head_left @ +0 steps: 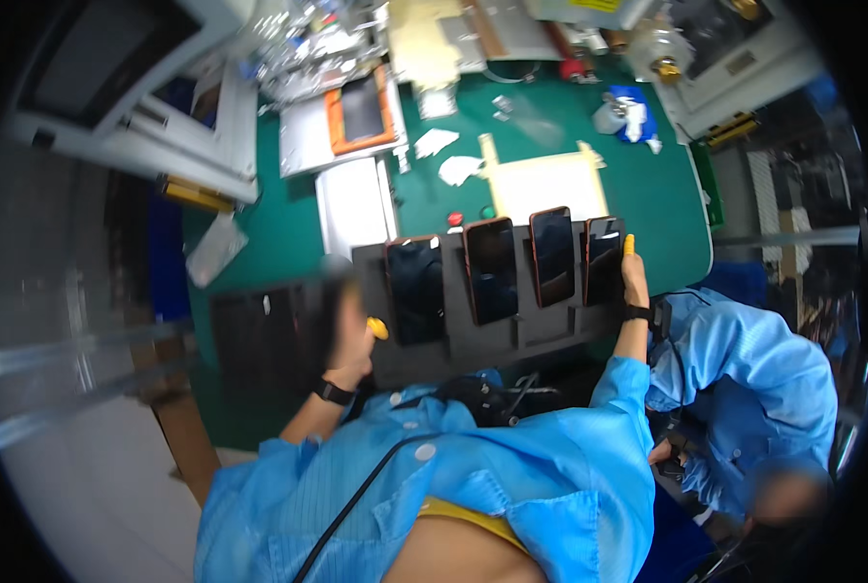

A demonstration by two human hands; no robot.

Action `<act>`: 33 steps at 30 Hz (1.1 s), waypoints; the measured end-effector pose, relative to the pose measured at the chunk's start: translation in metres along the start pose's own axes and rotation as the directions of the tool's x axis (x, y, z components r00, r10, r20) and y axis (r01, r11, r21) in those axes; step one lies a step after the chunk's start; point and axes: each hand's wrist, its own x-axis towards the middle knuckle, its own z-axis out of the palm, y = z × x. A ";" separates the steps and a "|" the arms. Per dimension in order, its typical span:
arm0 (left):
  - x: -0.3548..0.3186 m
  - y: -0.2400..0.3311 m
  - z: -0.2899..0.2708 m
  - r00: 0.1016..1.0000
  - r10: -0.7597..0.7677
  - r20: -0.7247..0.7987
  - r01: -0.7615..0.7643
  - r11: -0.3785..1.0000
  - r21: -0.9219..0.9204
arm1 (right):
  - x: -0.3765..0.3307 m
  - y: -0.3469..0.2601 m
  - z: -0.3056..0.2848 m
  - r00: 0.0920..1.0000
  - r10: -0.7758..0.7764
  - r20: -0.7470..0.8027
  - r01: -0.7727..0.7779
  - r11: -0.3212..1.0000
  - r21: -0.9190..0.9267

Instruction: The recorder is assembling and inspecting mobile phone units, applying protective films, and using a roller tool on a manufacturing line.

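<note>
Blue-sleeved, our right hand point(634, 277) pinches the tray's point(550, 335) end phone point(602, 260), steadying it; our blurred left hand's point(351, 335) grip we cannot tell

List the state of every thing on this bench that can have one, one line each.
Dark tray: tilted up, gripped at both ends.
Four phones: in the tray's slots, screens dark.
Left hand: closed on the tray's left end, yellow fingertip cot on.
Right hand: at the tray's right edge, yellow cot on.
Orange-framed panel: lying flat on the green mat.
</note>
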 end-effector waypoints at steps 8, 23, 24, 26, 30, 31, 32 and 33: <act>-0.025 0.045 -0.195 0.962 0.102 -0.254 0.010 0.914 0.405 | -0.174 -0.060 0.136 0.865 -0.400 0.303 0.459 0.875 -0.154; 0.014 0.041 -0.336 0.812 0.349 -0.468 0.149 0.651 0.745 | -0.269 -0.109 0.255 0.713 -0.639 0.289 0.700 0.628 -0.340; 0.018 0.043 -0.342 0.830 0.284 -0.481 0.164 0.699 0.696 | -0.282 -0.118 0.253 0.668 -0.676 0.313 0.743 0.573 -0.347; 0.023 0.046 -0.348 0.841 0.224 -0.492 0.176 0.746 0.642 | -0.283 -0.106 0.266 0.559 -0.750 0.353 0.811 0.405 -0.422; 0.035 0.064 -0.295 0.757 0.465 -0.459 0.335 0.328 0.883 | -0.283 -0.108 0.275 0.538 -0.756 0.373 0.836 0.421 -0.352; 0.034 0.074 -0.259 0.678 0.646 -0.349 0.305 0.185 0.934 | -0.283 -0.106 0.275 0.526 -0.766 0.370 0.849 0.452 -0.272; 0.038 0.081 -0.227 0.729 0.633 -0.261 0.135 0.241 0.961 | -0.284 -0.105 0.276 0.525 -0.769 0.364 0.850 0.458 -0.258; 0.048 0.086 -0.194 0.762 0.625 -0.167 -0.039 0.302 0.953 | -0.287 -0.109 0.272 0.540 -0.745 0.392 0.841 0.478 -0.251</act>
